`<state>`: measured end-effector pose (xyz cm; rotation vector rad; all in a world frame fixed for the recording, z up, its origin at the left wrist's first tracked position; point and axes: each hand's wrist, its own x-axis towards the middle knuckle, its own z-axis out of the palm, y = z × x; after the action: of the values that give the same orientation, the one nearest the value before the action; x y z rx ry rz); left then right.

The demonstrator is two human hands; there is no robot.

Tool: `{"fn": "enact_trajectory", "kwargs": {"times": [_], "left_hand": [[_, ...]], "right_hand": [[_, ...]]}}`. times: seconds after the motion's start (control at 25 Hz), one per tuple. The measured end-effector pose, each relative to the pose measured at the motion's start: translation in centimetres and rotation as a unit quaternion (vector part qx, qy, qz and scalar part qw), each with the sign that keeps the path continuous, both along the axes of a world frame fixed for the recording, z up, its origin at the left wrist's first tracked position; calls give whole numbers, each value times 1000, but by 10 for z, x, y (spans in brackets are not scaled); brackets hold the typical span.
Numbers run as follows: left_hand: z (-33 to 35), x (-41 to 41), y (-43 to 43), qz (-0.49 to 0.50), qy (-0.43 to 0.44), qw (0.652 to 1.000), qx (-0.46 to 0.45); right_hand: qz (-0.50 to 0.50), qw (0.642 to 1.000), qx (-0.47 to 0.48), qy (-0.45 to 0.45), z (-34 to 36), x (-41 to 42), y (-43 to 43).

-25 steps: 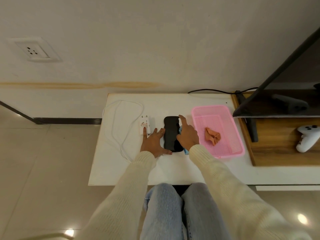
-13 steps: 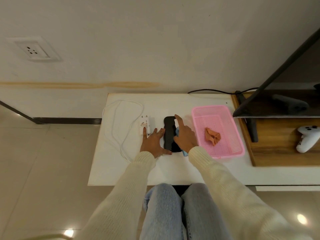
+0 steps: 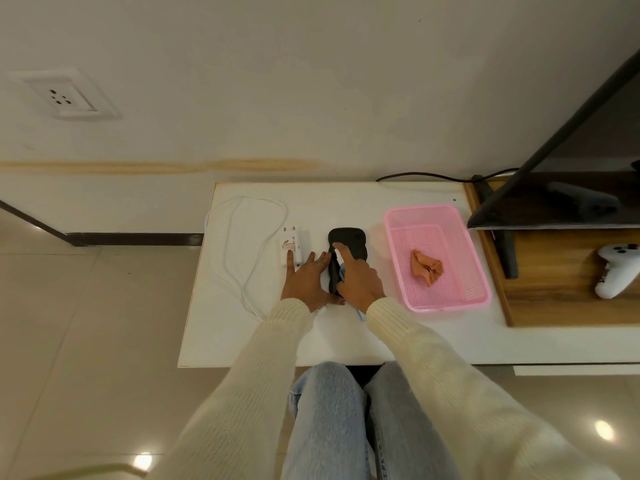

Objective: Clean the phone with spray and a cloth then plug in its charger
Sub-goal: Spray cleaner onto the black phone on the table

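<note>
A black phone [image 3: 348,237] lies flat on the white table [image 3: 346,337]. My right hand [image 3: 358,282] hovers over the phone's near half and grips a small light-blue spray bottle [image 3: 361,314], index finger stretched forward along its top. My left hand [image 3: 306,284] rests flat on the table with straight fingers against the phone's left edge; its index finger touches the white charger plug [image 3: 292,244]. The charger's white cable [image 3: 228,258] loops to the left. An orange cloth [image 3: 426,270] lies crumpled in a pink basket [image 3: 391,237] to the right.
A wall socket [image 3: 60,97] sits high on the left wall. Right of the basket a dark TV screen [image 3: 554,188] leans over a wooden shelf holding a white game controller [image 3: 616,268]. A black cable runs along the table's back edge. My knees are under the front edge.
My right hand with the spray bottle has shifted left, from the phone's right edge to above the phone. The left hand, phone and charger stay put.
</note>
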<state>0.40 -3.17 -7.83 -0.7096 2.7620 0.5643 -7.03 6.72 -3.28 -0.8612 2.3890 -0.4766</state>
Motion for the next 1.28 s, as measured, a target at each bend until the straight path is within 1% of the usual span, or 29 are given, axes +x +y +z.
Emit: {"fn": "enact_trajectory", "kwargs": {"times": [0.4,0.68,0.92,1.28], "left_hand": [[0,0,1,4,0,1000,3],[0,0,-1,2,-3,1000,22],[0,0,0,9,-1,1000,21],[0,0,0,11,-9,1000,13]], "right_hand": [[-18,1000,-11,0,4,2,-1],[-50,999,-14,5,2,-5,9],[-60,998,-9,13,1,-4,12],[-71,997,-31,6,5,-2,17]]}}
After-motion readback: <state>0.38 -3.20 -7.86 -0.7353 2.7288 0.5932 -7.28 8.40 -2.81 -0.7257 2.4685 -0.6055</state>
